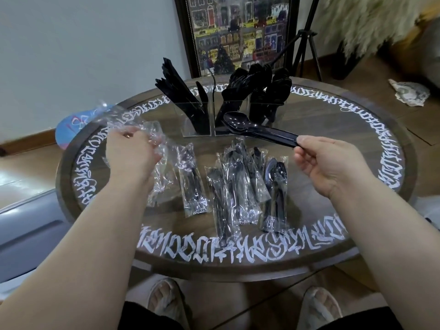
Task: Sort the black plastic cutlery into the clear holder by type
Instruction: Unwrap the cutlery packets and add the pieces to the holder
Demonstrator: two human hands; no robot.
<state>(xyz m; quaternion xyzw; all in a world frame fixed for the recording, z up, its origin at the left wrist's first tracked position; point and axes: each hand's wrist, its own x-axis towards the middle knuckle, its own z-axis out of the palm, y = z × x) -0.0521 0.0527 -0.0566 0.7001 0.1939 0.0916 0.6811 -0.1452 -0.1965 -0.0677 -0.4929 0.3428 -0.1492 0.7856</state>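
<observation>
Over on the left, the left hand grips a crumpled clear wrapper, fingers curled round the film, just above the glass top of the round table with its ring of white lettering. The wrapper looks empty, so this reads as the tail end of an unwrapping: cutlery out, film to be got rid of.

Moving toward the middle, a row of wrapped cutlery packs lies on the glass between the two forearms, several still sealed, so the job is well short of finished. Behind them stands the clear holder, already well stocked: knives fan out of the left compartment, and darker rounded heads, spoons or forks, I cannot tell which sits where, crowd the compartments to the right.

Now the right side: the right hand pinches a black plastic spoon by the very end of its handle, thumb and fingers closed on it. The spoon lies nearly level in the air, bowl pointing left, hovering just in front of the holder's middle section and not yet inside it.

So the step in hand, I'd say, is filing this spoon. The next move calls for tipping it handle-down, picking the compartment that holds the spoons, and threading it in among the crowded stems without knocking them. The left hand needs to shed that wrapper off to the side before reaching for the next pack.
</observation>
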